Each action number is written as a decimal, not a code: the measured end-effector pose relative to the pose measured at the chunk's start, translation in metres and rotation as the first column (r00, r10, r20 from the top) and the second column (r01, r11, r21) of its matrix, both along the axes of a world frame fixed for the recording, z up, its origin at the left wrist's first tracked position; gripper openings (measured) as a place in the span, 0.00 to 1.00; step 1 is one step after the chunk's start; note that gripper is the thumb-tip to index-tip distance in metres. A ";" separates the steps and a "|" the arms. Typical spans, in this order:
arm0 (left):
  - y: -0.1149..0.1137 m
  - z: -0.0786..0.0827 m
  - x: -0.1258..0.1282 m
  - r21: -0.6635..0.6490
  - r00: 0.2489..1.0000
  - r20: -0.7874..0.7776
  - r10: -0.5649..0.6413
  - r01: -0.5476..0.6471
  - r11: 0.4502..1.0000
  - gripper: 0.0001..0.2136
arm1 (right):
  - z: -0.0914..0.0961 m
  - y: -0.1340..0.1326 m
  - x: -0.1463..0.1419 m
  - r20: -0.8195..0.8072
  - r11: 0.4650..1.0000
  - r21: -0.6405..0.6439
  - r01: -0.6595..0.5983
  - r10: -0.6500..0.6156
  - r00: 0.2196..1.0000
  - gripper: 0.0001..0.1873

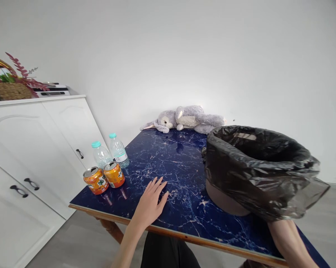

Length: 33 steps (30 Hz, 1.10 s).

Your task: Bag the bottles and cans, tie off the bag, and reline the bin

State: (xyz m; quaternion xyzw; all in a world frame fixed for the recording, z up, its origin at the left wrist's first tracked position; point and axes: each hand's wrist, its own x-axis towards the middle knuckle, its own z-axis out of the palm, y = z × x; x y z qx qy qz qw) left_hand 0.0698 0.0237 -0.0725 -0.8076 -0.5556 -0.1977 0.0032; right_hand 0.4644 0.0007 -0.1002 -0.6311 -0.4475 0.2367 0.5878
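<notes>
- I have the bin at the right of the frame, on the bench, lined with a black bag folded over its rim; a pale patch shows inside the mouth, no lettering I can read.
- My right hand is hidden under the bag at the lower right; only the forearm shows, so I cannot tell whether the fingers are clamped on anything.
- My left hand lies palm down at bottom centre, fingers apart and grasping nothing, well apart from the right.
- At the left, two orange cans stand just beside each other: on the left can I read 美, with the rest unclear; the right can carries Latin letters too slanted for me to make out.
- Behind them I see a left bottle and a right bottle, both turquoise-capped; the right one's white label has print too small to read.
- A grey plush rabbit lies sideways at upper centre, against the wall.
</notes>
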 end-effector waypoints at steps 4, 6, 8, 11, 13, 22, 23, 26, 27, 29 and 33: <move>0.000 0.000 0.000 0.004 1.000 -0.005 -0.007 0.007 1.000 0.23 | -0.007 -0.004 -0.027 0.008 0.992 -0.050 -0.115 0.116 0.993 0.34; 0.001 0.000 0.000 0.005 1.000 -0.012 -0.007 0.007 1.000 0.23 | -0.006 -0.007 -0.044 0.036 0.986 -0.004 -0.167 0.168 0.985 0.32; 0.002 -0.001 0.000 0.011 1.000 -0.016 -0.008 0.008 1.000 0.23 | -0.002 -0.011 -0.058 0.081 0.965 0.025 -0.261 0.258 0.963 0.29; 0.004 -0.004 -0.001 0.038 1.000 -0.012 -0.029 0.029 0.999 0.21 | 0.006 -0.017 -0.072 0.171 0.923 0.005 -0.384 0.377 0.910 0.26; 0.005 -0.005 -0.002 0.063 0.999 -0.005 -0.052 0.052 0.997 0.21 | 0.009 -0.019 -0.075 0.226 0.924 -0.018 -0.382 0.376 0.899 0.25; 0.001 -0.002 0.001 0.053 0.998 -0.004 -0.055 0.055 0.997 0.21 | 0.004 -0.017 -0.072 0.392 0.955 -0.022 -0.295 0.280 0.876 0.23; 0.000 -0.001 0.001 0.056 0.998 -0.007 -0.057 0.058 0.997 0.21 | 0.002 -0.017 -0.071 0.397 0.960 -0.020 -0.279 0.264 0.879 0.23; 0.002 0.013 -0.003 0.075 0.996 -0.058 -0.068 0.073 0.995 0.20 | 0.000 -0.018 -0.070 0.389 0.967 -0.021 -0.253 0.241 0.889 0.22; 0.004 0.023 -0.007 0.096 0.995 -0.088 -0.055 0.064 0.993 0.19 | -0.001 -0.018 -0.070 0.380 0.967 -0.022 -0.253 0.242 0.893 0.22; 0.014 0.054 -0.017 0.175 0.988 -0.153 0.006 0.021 0.984 0.18 | 0.000 -0.018 -0.070 0.352 0.965 -0.021 -0.261 0.252 0.901 0.22; 0.052 0.137 -0.049 0.351 0.953 -0.264 0.151 -0.051 0.935 0.19 | 0.004 -0.017 -0.072 0.308 0.958 -0.035 -0.283 0.280 0.909 0.23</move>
